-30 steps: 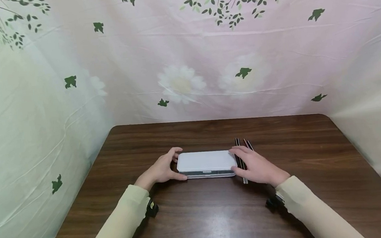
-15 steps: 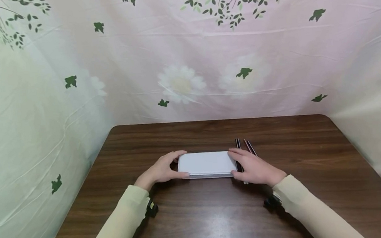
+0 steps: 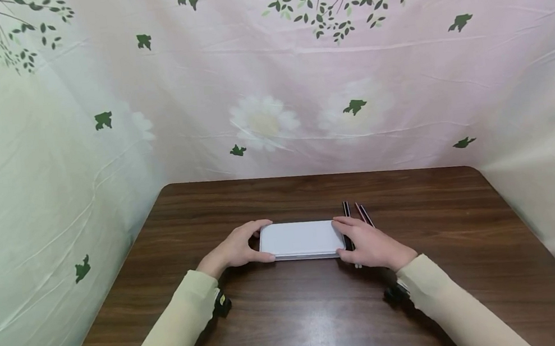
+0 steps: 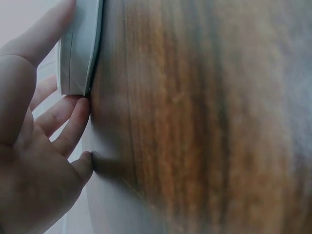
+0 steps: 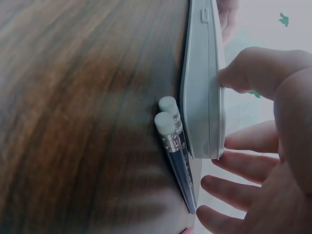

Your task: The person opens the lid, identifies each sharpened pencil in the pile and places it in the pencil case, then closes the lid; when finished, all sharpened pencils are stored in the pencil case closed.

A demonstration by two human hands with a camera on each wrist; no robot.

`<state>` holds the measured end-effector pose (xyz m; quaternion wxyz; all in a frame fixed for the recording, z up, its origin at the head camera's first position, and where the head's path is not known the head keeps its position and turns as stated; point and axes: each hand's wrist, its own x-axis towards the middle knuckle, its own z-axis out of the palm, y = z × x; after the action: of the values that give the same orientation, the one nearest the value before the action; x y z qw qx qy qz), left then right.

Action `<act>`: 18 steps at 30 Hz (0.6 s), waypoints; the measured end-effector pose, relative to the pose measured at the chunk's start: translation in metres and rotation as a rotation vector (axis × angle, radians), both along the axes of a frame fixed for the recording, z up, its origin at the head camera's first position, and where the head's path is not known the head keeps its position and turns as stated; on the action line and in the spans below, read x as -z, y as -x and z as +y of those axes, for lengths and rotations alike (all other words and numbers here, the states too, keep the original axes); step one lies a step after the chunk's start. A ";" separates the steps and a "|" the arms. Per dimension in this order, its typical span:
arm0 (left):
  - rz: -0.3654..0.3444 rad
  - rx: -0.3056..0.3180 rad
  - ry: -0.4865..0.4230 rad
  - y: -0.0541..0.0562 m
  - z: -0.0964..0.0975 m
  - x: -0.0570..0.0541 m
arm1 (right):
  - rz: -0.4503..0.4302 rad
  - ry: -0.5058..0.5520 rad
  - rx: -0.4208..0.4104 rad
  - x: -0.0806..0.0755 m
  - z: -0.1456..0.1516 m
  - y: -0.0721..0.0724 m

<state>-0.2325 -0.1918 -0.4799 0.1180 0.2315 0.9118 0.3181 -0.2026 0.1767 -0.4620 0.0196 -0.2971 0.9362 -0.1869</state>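
Observation:
A flat white pencil case (image 3: 302, 239) lies lengthwise on the table, its lid down flush on the base. My left hand (image 3: 234, 248) holds its left end, thumb at the near edge and fingers round the far corner. At the right end my right hand (image 3: 372, 243) spans the case the same way, thumb on the front rim of the lid. A small latch (image 5: 204, 15) shows on the front side in the right wrist view. Two dark pencils (image 5: 181, 163) with white erasers lie right beside the case, partly under my right hand in the head view.
More thin pencils (image 3: 365, 214) lie just right of the dark pair, beyond my right hand. The brown wooden table (image 3: 303, 317) ends at a patterned cloth backdrop (image 3: 293, 81), with cloth also hanging at both sides.
The pencil case's lid has come down: a dark gap along the front has closed. My left thumb rose onto the front rim, then dropped slightly; my right hand shifted slightly left.

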 end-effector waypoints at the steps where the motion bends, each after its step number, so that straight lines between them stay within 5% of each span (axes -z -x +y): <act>1: -0.001 0.001 0.000 0.000 0.000 0.000 | -0.001 -0.002 0.002 0.000 0.000 0.000; 18: -0.016 0.000 0.011 0.000 0.000 -0.003 | 0.017 -0.004 -0.012 -0.002 0.000 -0.004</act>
<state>-0.2323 -0.1917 -0.4770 0.1267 0.2283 0.9125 0.3148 -0.1985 0.1772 -0.4605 0.0134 -0.3042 0.9349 -0.1824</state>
